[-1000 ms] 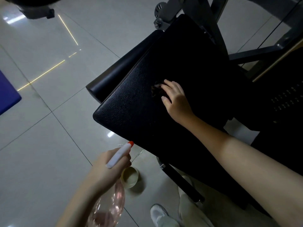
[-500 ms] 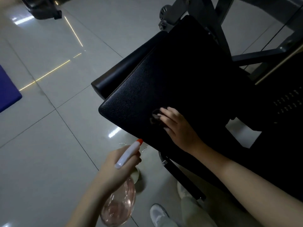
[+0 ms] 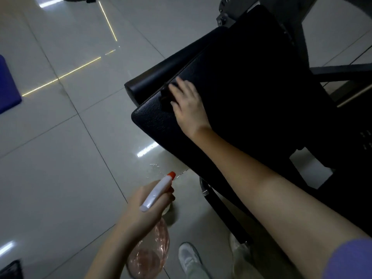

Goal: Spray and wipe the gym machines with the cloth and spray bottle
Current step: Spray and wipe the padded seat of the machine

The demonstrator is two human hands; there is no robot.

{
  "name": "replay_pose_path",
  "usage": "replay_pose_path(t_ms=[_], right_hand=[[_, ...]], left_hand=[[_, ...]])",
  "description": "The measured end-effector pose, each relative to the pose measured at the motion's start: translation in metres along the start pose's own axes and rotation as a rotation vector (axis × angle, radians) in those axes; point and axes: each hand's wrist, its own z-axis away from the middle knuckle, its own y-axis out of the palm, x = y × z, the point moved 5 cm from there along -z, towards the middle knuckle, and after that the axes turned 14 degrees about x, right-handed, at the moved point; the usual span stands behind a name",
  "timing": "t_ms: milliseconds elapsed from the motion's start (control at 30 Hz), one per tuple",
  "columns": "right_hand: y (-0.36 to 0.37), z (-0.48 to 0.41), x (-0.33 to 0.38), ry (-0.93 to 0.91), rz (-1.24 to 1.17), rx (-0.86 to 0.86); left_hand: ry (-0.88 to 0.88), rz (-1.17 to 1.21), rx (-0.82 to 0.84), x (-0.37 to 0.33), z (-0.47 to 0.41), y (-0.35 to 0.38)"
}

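Pale glossy tiled floor (image 3: pixel 60 178) fills the left half of the frame, streaked with reflected strip lights. A blue mat (image 3: pixel 8 85) shows at the left edge. From the upper right, a gym machine reaches toward the centre: a grey metal frame (image 3: pixel 302 37) carrying a large black seat pad (image 3: pixel 241 87) with a pebbled, leather-like skin, and a black roller cushion (image 3: pixel 161 77) touching its upper left side.

Near the centre, the person's right hand (image 3: pixel 187 105) lies palm down on the pad's left edge. Its fingers are fairly straight and press down a small dark cloth (image 3: pixel 166 97), which is bunched under the fingertips and hard to tell from the pad.

At lower centre, the left hand (image 3: pixel 145 210) is curled round the neck of a spray bottle (image 3: pixel 157 194). The white head with its orange tip points up and right toward the pad, and the clear pinkish body hangs below the fist, partly filled. A white shoe (image 3: pixel 188 256) shows at the bottom.

The cloth looks soft and limp, likely to fold or slide, so flat pressure from the fingers suits it better than a pinch. The bottle looks like light, thin plastic that would flex if squeezed. The neck under the head seems the firm place to hold it. The pad looks firm and may turn slick when wet.
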Motion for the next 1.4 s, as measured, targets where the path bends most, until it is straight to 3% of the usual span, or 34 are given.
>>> replay_pose_path(t_ms=[133, 233, 300, 367, 433, 500, 567, 667, 767, 867, 967, 1033, 1233, 1333, 1400], right_hand=[[-0.003, 0.051, -0.019, -0.381, 0.193, 0.253], [-0.023, 0.066, -0.044, -0.504, 0.396, 0.278], [-0.027, 0.051, -0.048, -0.494, 0.461, 0.232], [-0.026, 0.025, -0.038, -0.343, 0.421, 0.147], [-0.022, 0.003, -0.019, -0.085, 0.212, 0.067], [-0.009, -0.005, -0.001, 0.029, 0.051, 0.029], [0.002, 0.003, 0.011, -0.132, 0.059, 0.071], [0.007, 0.046, 0.003, -0.521, 0.177, 0.283], [-0.005, 0.077, -0.031, -0.677, 0.363, 0.411], [-0.017, 0.063, -0.046, -0.612, 0.454, 0.285], [-0.013, 0.043, -0.026, -0.314, 0.251, 0.088], [-0.001, 0.049, -0.008, -0.238, 0.14, 0.056], [0.007, 0.127, -0.033, -0.661, 0.305, 0.377], [-0.008, 0.139, -0.06, -0.715, 0.422, 0.366], [-0.015, 0.123, -0.072, -0.639, 0.434, 0.286]], left_hand=[[0.023, 0.026, -0.051, 0.002, -0.004, 0.001], [0.042, 0.048, -0.047, -0.003, -0.007, 0.005], [0.069, 0.045, -0.04, -0.006, -0.007, 0.006], [0.081, 0.063, -0.041, -0.007, -0.007, 0.008], [0.067, 0.06, -0.048, -0.003, -0.007, 0.009], [0.036, 0.056, -0.049, 0.001, -0.007, 0.01], [0.036, 0.053, -0.062, 0.003, -0.006, 0.012], [0.054, 0.04, -0.08, 0.001, -0.005, 0.013], [0.038, 0.097, -0.066, -0.002, -0.005, 0.013], [0.04, 0.082, -0.051, -0.003, -0.005, 0.013], [0.026, 0.059, -0.046, -0.003, -0.008, 0.015], [0.001, 0.071, -0.059, -0.001, -0.01, 0.014], [-0.04, 0.096, -0.076, -0.005, -0.013, 0.012], [-0.031, 0.07, -0.058, -0.008, -0.015, 0.011], [-0.034, 0.054, -0.06, -0.008, -0.015, 0.011]])
